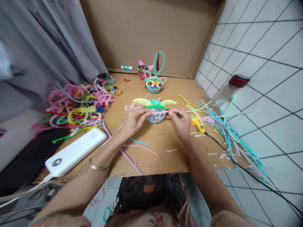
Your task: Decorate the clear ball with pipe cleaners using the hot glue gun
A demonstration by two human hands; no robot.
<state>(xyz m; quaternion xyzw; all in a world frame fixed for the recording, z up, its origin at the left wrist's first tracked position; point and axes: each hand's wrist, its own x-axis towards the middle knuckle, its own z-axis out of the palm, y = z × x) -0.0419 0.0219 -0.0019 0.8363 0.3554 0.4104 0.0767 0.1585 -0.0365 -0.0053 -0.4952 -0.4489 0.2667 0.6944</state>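
Observation:
A short pale pink strip is stretched between my two hands, pinched at its left end by my left hand and at its right end by my right hand. Just behind the strip sits a round clear ball with a green and teal band and two fuzzy yellow-green pieces sticking out at its top. My left fingers partly cover the left piece. A dark red loop shows beside my right fingertips.
Two decorated animal-face balls stand farther back. Coloured fuzzy stems heap at left, near a white power bank. At right are a yellow glue gun, long stems and a red-lidded bottle.

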